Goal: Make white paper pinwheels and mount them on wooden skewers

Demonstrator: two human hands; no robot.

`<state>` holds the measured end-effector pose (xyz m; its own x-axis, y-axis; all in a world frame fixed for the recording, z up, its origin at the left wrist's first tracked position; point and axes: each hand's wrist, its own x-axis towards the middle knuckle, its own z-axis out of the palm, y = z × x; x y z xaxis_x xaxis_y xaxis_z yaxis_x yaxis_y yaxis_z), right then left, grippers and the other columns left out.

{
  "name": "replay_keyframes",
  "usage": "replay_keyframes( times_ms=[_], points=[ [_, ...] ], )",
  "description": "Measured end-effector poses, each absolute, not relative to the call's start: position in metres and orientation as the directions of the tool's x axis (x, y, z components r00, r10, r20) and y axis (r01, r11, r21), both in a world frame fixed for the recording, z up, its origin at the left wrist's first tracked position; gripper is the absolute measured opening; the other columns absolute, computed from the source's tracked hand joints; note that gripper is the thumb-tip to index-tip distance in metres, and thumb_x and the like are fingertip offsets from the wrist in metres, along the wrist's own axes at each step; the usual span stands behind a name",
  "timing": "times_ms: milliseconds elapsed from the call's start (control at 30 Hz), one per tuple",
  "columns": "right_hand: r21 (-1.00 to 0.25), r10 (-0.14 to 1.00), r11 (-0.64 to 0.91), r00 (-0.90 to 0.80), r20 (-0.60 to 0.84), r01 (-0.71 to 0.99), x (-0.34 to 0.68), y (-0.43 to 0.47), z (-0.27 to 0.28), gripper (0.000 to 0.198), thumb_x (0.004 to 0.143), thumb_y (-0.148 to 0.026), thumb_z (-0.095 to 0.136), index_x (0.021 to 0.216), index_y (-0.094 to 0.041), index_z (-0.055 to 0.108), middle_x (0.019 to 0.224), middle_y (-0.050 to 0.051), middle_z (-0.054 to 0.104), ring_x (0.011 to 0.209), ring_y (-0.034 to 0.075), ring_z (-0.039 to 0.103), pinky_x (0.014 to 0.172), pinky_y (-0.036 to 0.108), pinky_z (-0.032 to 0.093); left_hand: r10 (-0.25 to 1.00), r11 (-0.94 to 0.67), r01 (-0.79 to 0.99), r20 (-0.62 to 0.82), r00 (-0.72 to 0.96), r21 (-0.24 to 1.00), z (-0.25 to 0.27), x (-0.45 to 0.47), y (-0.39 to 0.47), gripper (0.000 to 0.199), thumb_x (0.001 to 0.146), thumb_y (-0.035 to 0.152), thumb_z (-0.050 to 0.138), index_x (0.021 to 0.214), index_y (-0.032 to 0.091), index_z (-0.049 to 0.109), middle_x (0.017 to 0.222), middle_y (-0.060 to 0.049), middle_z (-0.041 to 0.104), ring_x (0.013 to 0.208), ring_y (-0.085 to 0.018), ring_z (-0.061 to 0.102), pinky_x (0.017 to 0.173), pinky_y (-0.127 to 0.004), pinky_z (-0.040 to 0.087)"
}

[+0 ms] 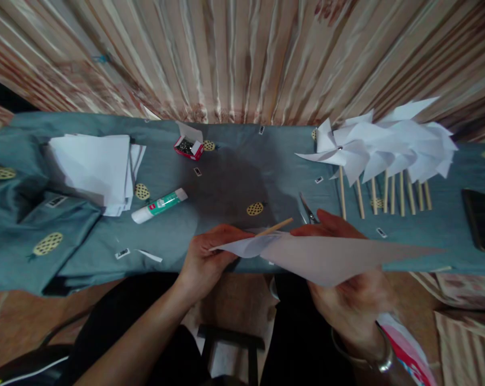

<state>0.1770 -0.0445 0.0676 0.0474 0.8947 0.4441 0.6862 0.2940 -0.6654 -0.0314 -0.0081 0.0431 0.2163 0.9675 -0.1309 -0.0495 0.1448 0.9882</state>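
A white paper pinwheel (326,256) is held between my two hands above the table's near edge. My left hand (208,257) pinches its left side, close to a wooden stick (275,227) that pokes out beyond the paper. On the right, my right hand (347,289) is wrapped around the pinwheel from behind and below; the paper hides part of its fingers. Just beyond that hand lie the scissors (308,209), partly covered by it. Where the stick meets the paper is mostly hidden.
Several finished paper pinwheels (395,145) on sticks lie overlapping at the right. A paper stack (91,166), a glue stick (159,206) and a small open red box (189,147) of metal pins are to the left. A dark phone (481,220) rests at far right. Curtains (242,59) hang behind the table.
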Motion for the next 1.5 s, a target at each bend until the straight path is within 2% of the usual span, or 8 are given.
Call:
replay_keyframes(
  times_ms=[100, 267, 533, 733, 1033, 1300, 1500],
  points=[
    [-0.683, 0.895, 0.302, 0.048, 0.443, 0.665, 0.178, -0.045, 0.068, 0.04, 0.083, -0.019, 0.068, 0.122, -0.028, 0.061, 0.104, 0.003, 0.075, 0.097, 0.024, 0.071, 0.094, 0.049, 0.056, 0.963, 0.159, -0.043, -0.146, 0.227, 0.986, 0.045, -0.031, -0.008, 0.015, 0.076, 0.015, 0.07, 0.084, 0.022, 0.081, 0.085, -0.004, 0.075, 0.078, -0.015, 0.068, 0.07, -0.021, 0.051],
    [-0.684, 0.897, 0.306, 0.04, 0.441, 0.662, 0.179, -0.046, 0.064, 0.04, 0.083, -0.02, 0.068, 0.12, -0.029, 0.061, 0.106, 0.004, 0.074, 0.096, 0.024, 0.071, 0.087, 0.046, 0.059, 0.962, 0.176, -0.026, -0.166, 0.217, 0.984, 0.048, -0.03, -0.007, 0.01, 0.075, 0.023, 0.073, 0.079, 0.019, 0.081, 0.083, -0.007, 0.075, 0.074, -0.016, 0.068, 0.068, -0.023, 0.052],
    [-0.692, 0.91, 0.261, 0.068, 0.409, 0.673, 0.179, -0.047, 0.063, 0.049, 0.081, -0.023, 0.07, 0.128, -0.029, 0.058, 0.104, 0.005, 0.075, 0.094, 0.026, 0.072, 0.082, 0.044, 0.061, 0.962, 0.156, -0.029, -0.146, 0.23, 0.987, 0.049, -0.031, -0.007, 0.011, 0.076, 0.024, 0.073, 0.081, 0.019, 0.081, 0.083, -0.007, 0.075, 0.07, -0.015, 0.067, 0.066, -0.023, 0.053],
    [-0.695, 0.916, 0.223, 0.096, 0.389, 0.683, 0.178, -0.047, 0.064, 0.045, 0.085, -0.028, 0.066, 0.129, -0.026, 0.057, 0.1, 0.008, 0.076, 0.095, 0.027, 0.072, 0.082, 0.043, 0.061, 0.963, 0.13, 0.003, -0.127, 0.239, 0.992, 0.05, -0.032, -0.007, 0.017, 0.078, 0.033, 0.073, 0.082, 0.018, 0.081, 0.083, -0.009, 0.075, 0.074, -0.019, 0.069, 0.068, -0.027, 0.055],
    [-0.701, 0.916, 0.238, 0.085, 0.392, 0.672, 0.181, -0.048, 0.061, 0.041, 0.083, -0.027, 0.068, 0.123, -0.026, 0.059, 0.103, 0.008, 0.075, 0.095, 0.028, 0.071, 0.082, 0.045, 0.061, 0.963, 0.159, -0.039, -0.146, 0.227, 0.987, 0.048, -0.031, -0.008, 0.014, 0.076, 0.028, 0.076, 0.084, 0.019, 0.082, 0.083, -0.009, 0.075, 0.075, -0.018, 0.07, 0.067, -0.025, 0.054],
    [-0.719, 0.929, 0.211, 0.094, 0.359, 0.662, 0.182, -0.049, 0.057, 0.042, 0.083, -0.03, 0.067, 0.125, -0.027, 0.058, 0.105, 0.009, 0.074, 0.096, 0.028, 0.07, 0.08, 0.043, 0.062, 0.965, 0.171, -0.082, -0.15, 0.214, 0.982, 0.044, -0.03, -0.01, 0.021, 0.077, 0.04, 0.076, 0.084, 0.021, 0.082, 0.083, -0.009, 0.075, 0.075, -0.019, 0.069, 0.068, -0.026, 0.055],
    [-0.733, 0.94, 0.172, 0.114, 0.322, 0.658, 0.183, -0.051, 0.059, 0.04, 0.082, -0.03, 0.068, 0.12, -0.027, 0.061, 0.108, 0.009, 0.073, 0.093, 0.027, 0.072, 0.077, 0.04, 0.061, 0.974, 0.126, -0.061, -0.111, 0.198, 0.99, 0.048, -0.032, -0.01, 0.012, 0.077, 0.03, 0.075, 0.082, 0.022, 0.082, 0.081, -0.008, 0.074, 0.069, -0.016, 0.066, 0.062, -0.023, 0.054]
  ],
)
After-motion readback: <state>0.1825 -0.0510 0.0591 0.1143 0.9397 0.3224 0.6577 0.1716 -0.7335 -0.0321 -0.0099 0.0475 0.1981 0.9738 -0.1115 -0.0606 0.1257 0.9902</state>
